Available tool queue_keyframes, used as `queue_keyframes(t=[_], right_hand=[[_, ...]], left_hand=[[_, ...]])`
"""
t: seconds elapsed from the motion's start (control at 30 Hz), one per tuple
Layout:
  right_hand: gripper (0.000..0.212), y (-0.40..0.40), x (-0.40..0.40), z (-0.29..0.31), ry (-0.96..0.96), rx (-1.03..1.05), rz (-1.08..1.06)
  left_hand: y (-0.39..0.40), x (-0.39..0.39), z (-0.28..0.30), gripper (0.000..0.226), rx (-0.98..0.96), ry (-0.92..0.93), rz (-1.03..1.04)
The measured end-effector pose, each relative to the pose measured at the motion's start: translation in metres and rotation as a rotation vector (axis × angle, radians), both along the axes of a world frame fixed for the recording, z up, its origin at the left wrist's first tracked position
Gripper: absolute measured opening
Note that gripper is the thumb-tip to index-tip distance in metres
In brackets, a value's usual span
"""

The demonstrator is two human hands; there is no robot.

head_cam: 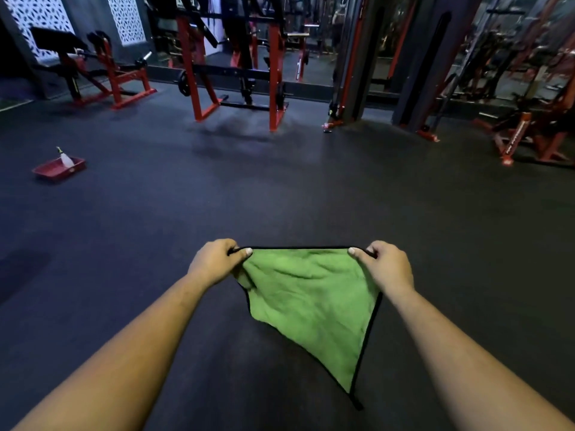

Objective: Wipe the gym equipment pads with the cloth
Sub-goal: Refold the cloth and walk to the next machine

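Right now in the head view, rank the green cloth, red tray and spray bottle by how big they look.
1. green cloth, though nearness to the camera inflates it
2. red tray
3. spray bottle

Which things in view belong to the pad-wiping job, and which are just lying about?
Belongs to the job:
- green cloth, pinched at its top corners by left hand and right hand
- black bench pad, far left

Lying about:
- red tray holding a spray bottle
- red rack frame
- weight plate
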State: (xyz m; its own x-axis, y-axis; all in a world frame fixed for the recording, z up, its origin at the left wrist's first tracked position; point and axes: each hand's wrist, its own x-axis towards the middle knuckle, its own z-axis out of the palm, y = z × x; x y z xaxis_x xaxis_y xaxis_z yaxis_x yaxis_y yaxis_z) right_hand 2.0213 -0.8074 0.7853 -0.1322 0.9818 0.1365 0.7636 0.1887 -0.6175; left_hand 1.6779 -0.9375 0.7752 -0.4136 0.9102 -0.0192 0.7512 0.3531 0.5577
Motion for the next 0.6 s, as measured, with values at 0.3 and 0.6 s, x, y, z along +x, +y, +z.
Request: queue_keyframes(t=[0.3, 0.6], right_hand=[[0.036, 0.117, -0.096, -0.026, 0.757, -0.434, 0.013], [0.006, 0.252, -0.18, -0.048, 0.833, -0.609, 0.217]], left_hand=[[0.155, 0.012, -0.01, 0.026, 0.231, -0.883, 0.18], [0.317, 0.024, -0.025, 0.025, 0.176, -0.708, -0.059]])
